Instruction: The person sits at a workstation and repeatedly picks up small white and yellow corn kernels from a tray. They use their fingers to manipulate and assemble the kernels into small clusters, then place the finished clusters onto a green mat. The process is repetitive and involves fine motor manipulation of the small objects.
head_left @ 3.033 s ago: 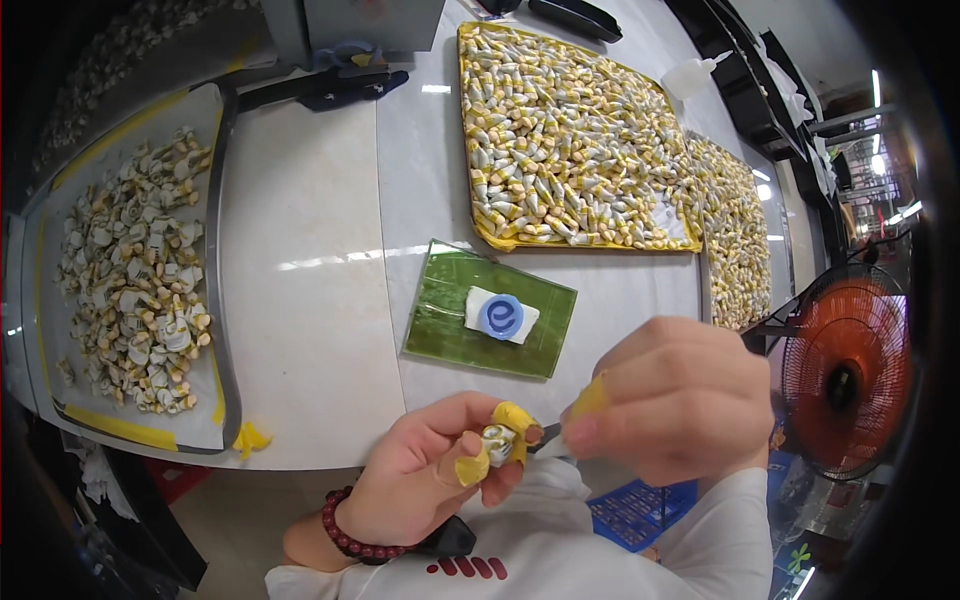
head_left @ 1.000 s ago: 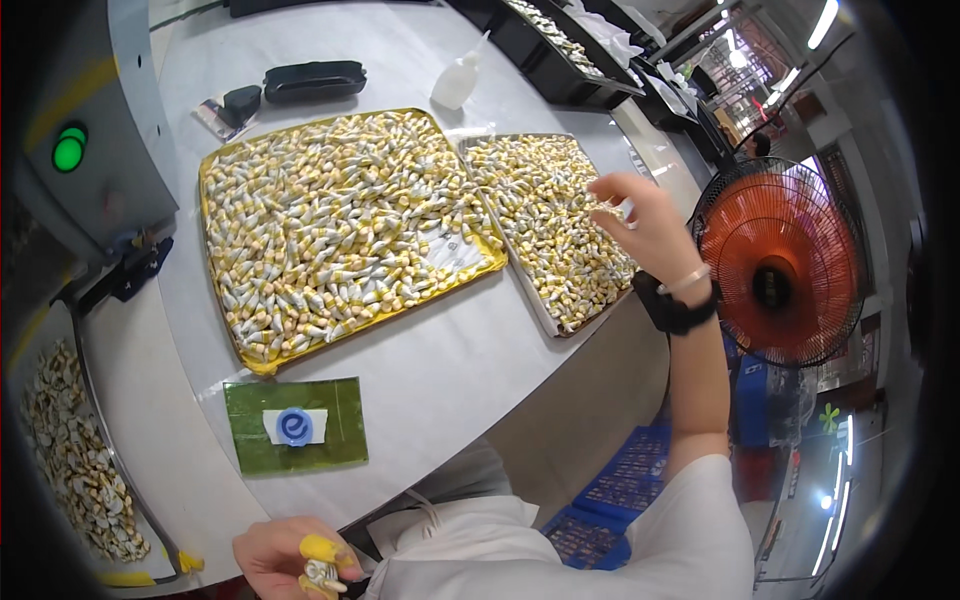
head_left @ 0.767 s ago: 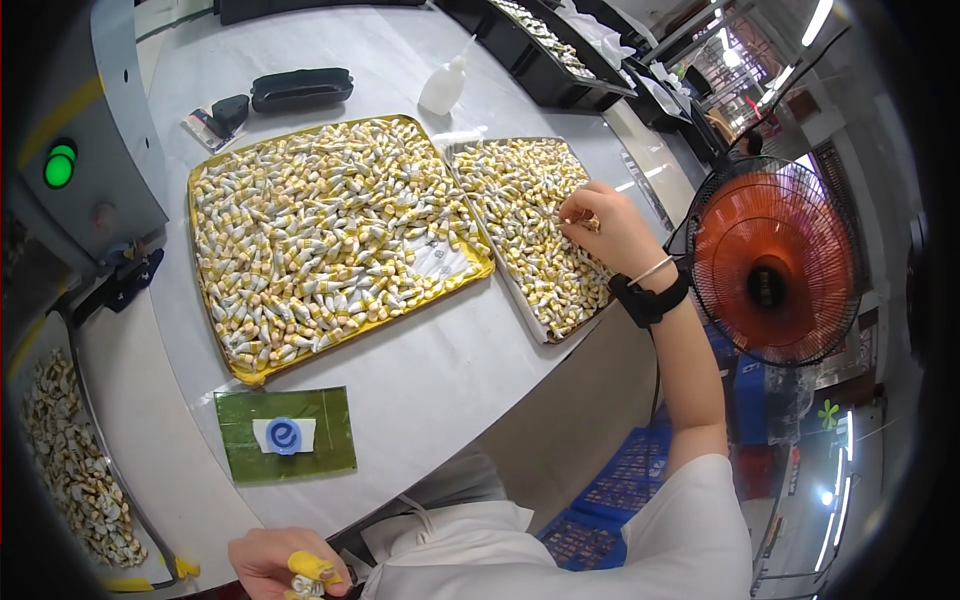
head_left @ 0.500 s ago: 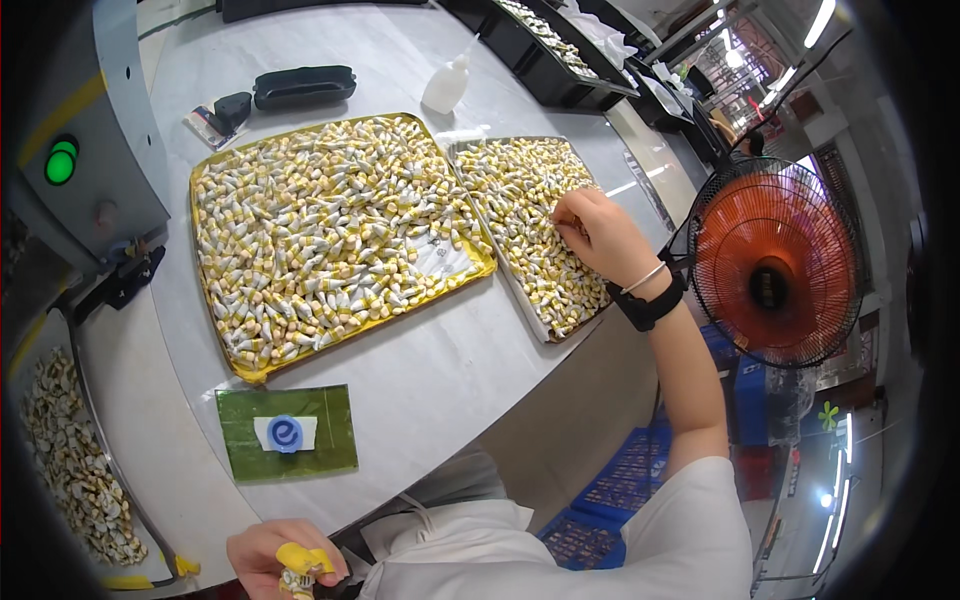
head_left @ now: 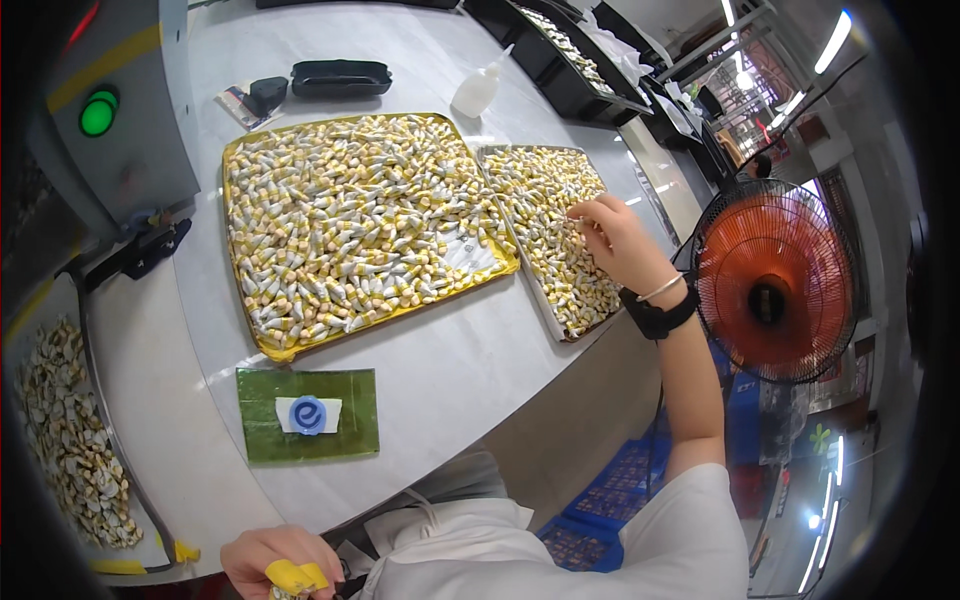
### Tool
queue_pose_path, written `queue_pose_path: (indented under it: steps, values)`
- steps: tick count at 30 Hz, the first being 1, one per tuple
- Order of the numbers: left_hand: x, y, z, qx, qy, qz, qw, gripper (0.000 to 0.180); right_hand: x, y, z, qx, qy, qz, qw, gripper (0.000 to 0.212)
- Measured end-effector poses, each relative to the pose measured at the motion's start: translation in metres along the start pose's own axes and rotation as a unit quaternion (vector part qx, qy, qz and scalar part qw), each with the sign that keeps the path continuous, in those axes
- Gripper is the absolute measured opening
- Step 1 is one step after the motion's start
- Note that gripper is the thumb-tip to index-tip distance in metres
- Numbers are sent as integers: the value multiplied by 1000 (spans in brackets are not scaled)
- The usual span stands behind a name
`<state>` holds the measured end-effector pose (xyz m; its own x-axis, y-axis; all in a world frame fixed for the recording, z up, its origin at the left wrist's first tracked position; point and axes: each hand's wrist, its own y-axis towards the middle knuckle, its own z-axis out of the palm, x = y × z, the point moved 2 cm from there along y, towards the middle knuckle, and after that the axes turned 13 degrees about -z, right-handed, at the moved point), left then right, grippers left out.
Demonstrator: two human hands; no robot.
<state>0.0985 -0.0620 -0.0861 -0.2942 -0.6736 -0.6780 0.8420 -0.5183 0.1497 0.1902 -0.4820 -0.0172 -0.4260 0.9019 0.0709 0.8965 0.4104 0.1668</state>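
Right hand fingers: the right hand [head_left: 622, 238] reaches over the smaller tray [head_left: 553, 235]; its fingers [head_left: 588, 215] pinch a thin pale piece [head_left: 573, 213] just above the heap.
Left hand fingers: the left hand [head_left: 280, 560] sits at the lower edge, near the body, curled closed around a small yellow piece [head_left: 292, 576].
Small pieces: yellow and white, capsule-like, piled thickly in the smaller tray and in the large yellow tray [head_left: 355, 225] just beside it.
Counter: the pale counter [head_left: 450, 370] carries both trays and a green mat [head_left: 308, 414].
Surroundings: an orange fan [head_left: 775, 285] stands right of the arm.
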Motion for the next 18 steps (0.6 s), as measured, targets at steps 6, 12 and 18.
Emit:
queue_pose_path:
  steps: [6,12,18]
  values:
    - [-3,-5,1,-52,40,-23,998,28,66,23,-12,-97,219,-27,970,12]
    - [9,-8,-3,-115,-8,44,992,30,163,59,9,34,346,-174,921,15]
    - [4,-15,-4,-171,102,48,979,37,199,78,38,73,389,-224,891,16]
